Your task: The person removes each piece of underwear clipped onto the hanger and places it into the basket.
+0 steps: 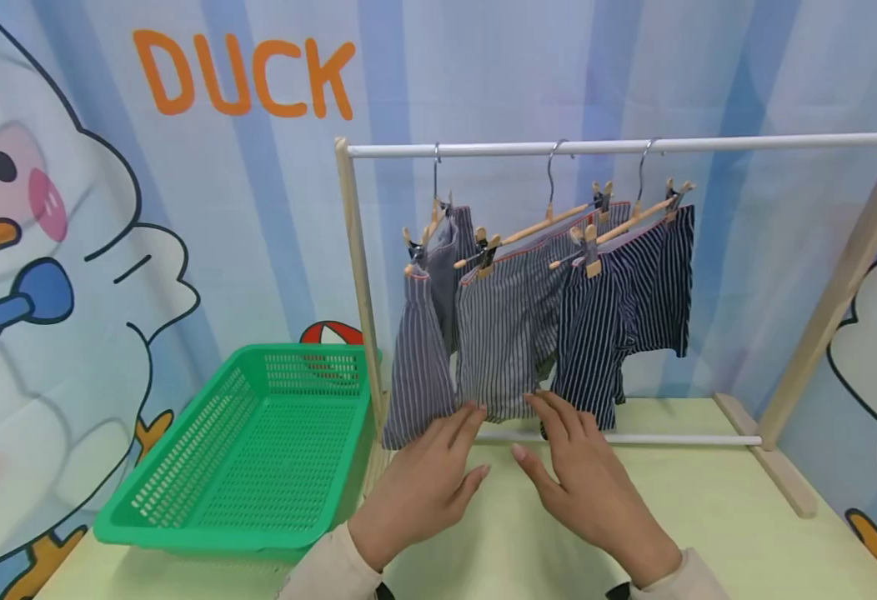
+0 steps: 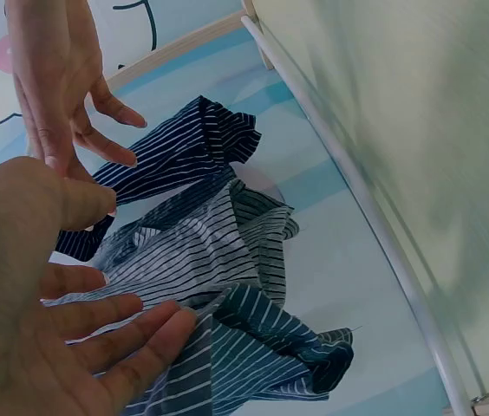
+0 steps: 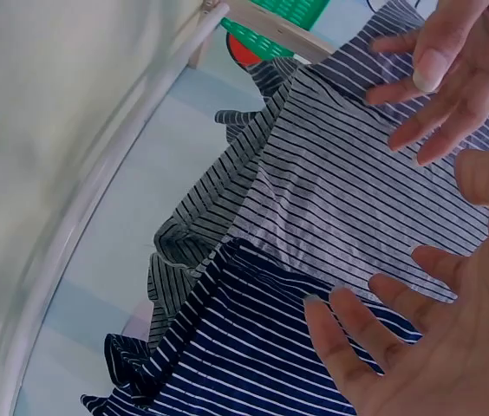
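Three pairs of striped shorts hang from clip hangers on a rack: greyish-blue shorts (image 1: 422, 375) at left, light grey shorts (image 1: 498, 342) in the middle and navy shorts (image 1: 596, 325) at right. My left hand (image 1: 425, 479) is at the hems of the left and middle pairs, fingers extended. Near the lower edges of the middle and navy shorts is my right hand (image 1: 592, 479), its fingers spread. Both wrist views show the fingers loose, with no cloth pinched. Whether the fingertips touch the fabric I cannot tell. A gap separates the two thumbs.
A white top rail (image 1: 769, 143) carries the hangers, and wooden posts (image 1: 836, 292) support it. The lower white rail (image 1: 679, 439) runs behind the hands. Left of the rack, a green plastic basket (image 1: 348, 475) stands on the pale yellow table (image 1: 709, 517). A duck-print curtain (image 1: 258, 208) hangs behind.
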`<state>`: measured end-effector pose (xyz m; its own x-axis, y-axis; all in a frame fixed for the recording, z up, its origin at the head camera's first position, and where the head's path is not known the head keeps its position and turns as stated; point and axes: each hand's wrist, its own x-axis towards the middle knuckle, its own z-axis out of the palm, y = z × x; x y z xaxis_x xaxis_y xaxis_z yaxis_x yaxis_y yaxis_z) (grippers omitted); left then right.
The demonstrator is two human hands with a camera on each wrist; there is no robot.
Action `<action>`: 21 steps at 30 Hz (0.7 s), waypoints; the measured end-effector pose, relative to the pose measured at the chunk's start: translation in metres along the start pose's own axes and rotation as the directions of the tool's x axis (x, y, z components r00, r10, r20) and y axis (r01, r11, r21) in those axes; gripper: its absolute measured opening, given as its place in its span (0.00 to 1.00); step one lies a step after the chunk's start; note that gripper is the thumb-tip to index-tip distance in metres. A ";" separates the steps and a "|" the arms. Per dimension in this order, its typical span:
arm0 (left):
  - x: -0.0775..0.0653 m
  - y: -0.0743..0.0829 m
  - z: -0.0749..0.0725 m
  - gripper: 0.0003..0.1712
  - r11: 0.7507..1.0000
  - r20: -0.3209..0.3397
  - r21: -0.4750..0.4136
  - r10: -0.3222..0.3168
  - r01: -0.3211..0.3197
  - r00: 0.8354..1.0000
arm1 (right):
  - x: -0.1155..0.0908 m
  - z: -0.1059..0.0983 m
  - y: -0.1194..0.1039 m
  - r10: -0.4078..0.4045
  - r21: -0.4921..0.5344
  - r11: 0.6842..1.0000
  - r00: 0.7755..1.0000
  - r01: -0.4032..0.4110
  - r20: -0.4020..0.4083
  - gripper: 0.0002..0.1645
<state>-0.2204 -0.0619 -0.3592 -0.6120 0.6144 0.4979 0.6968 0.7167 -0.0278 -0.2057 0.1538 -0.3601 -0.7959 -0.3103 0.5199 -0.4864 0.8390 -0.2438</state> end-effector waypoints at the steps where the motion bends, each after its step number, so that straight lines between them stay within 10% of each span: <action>1: 0.000 0.000 0.001 0.35 1.000 -0.001 -0.003 -0.003 0.003 1.000 | 0.000 0.001 0.000 0.005 0.008 1.000 1.000 -0.004 -0.004 0.38; 21: 0.004 -0.005 0.009 0.31 0.997 -0.146 -0.071 -0.008 -0.003 0.989 | 0.006 -0.003 0.003 0.032 0.124 0.992 0.992 -0.016 -0.124 0.35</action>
<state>-0.2293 -0.0605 -0.3647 -0.5562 0.5539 0.6195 0.7232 0.6899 0.0325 -0.2115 0.1559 -0.3556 -0.7601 -0.2255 0.6095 -0.5144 0.7820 -0.3521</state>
